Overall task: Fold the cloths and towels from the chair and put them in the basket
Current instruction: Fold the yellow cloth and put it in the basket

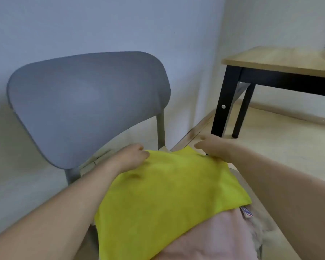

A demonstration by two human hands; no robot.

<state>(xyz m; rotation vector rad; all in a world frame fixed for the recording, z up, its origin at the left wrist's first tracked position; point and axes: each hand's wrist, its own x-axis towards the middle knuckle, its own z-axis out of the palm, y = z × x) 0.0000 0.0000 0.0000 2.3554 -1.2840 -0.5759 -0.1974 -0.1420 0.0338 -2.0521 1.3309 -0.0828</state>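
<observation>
A yellow cloth (pixel 167 199) lies spread on top of a pile on the grey chair (pixel 86 102). Under it, at the near side, a pale pink towel (pixel 214 241) with a small label shows. My left hand (pixel 131 156) rests at the cloth's far left corner with fingers curled on its edge. At the far right corner my right hand (pixel 212 147) lies with fingers stretched out over the edge. The image is blurred, so the exact grip is unclear. No basket is in view.
The chair stands against a pale blue wall. To the right stands a wooden table (pixel 281 59) with black legs on a light floor (pixel 270 156). A beige cloth (pixel 266 231) shows at the pile's right side.
</observation>
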